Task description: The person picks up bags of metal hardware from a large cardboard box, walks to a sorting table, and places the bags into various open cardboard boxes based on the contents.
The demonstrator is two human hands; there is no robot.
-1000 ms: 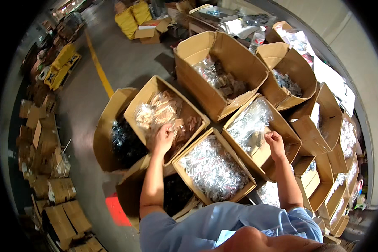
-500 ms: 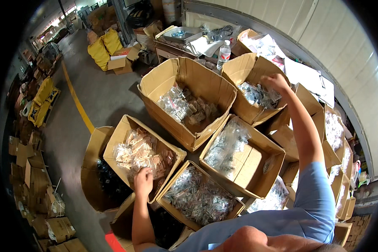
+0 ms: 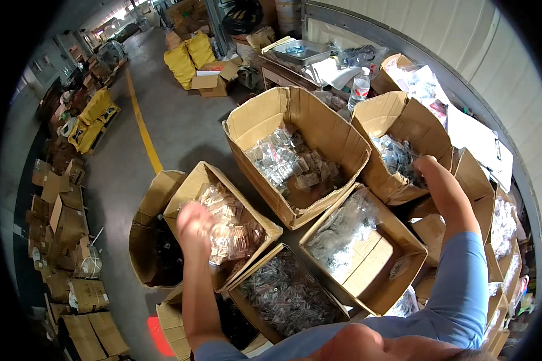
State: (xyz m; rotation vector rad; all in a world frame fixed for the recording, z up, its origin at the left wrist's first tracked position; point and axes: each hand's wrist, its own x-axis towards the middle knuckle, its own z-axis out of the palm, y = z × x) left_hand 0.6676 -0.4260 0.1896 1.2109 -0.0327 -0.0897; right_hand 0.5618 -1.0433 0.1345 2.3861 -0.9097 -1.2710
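Observation:
Smeared by motion, my left hand (image 3: 194,224) is over the left edge of a cardboard box (image 3: 207,175). That box holds clear plastic bags of pinkish-tan small parts (image 3: 238,233); whether the hand carries anything cannot be made out. My right hand (image 3: 429,168) reaches down inside the box at the far right (image 3: 426,125), by its near right side. Its fingers are partly hidden among clear bags of bluish-grey parts (image 3: 392,153), so I cannot see if they grip one. Between these boxes stands a larger box (image 3: 260,123) with bags of silvery and brownish pieces (image 3: 289,159).
Close to my body is a box full of bagged grey parts (image 3: 289,292). Right of it, another box (image 3: 406,240) holds clear bags and a cardboard piece. A box with black items (image 3: 143,240) stands left. A water bottle (image 3: 360,87) and metal tray (image 3: 307,53) are behind.
My left hand has moved from the near end of the tan-parts box to its left edge. My right hand has gone lower and nearer within its box. The whole view has shifted.

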